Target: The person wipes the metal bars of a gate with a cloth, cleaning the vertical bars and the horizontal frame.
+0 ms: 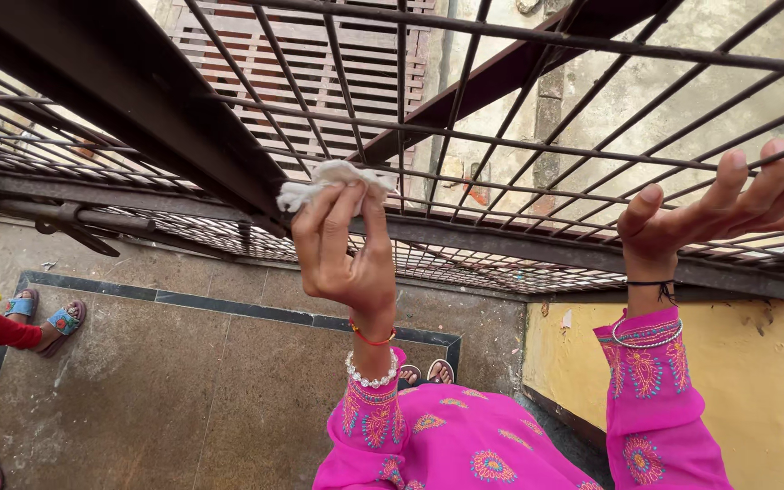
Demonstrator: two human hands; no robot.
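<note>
Holding: the left hand (347, 259) pinches a white cloth (333, 181) between thumb and fingertips, raised against the grille (501, 145).
Cloth: crumpled, sitting at the top of the left hand's fingers, touching a dark beam (138, 100) of the grille.
Right hand: the right hand (719, 213) is raised well apart from the left, fingers spread wide and hooked over the grille's thin bars, holding nothing else.
Wrists: a red thread and bead bracelet on the left; a black thread and thin bangle on the right.
Sleeves: bright pink with embroidered patterns, below both hands.
Below the hands: stone floor (183, 381) with a dark border line.
Far left of the left hand: another person's feet in blue sandals (47, 322).
Under the right hand: yellow wall (746, 381).
</note>
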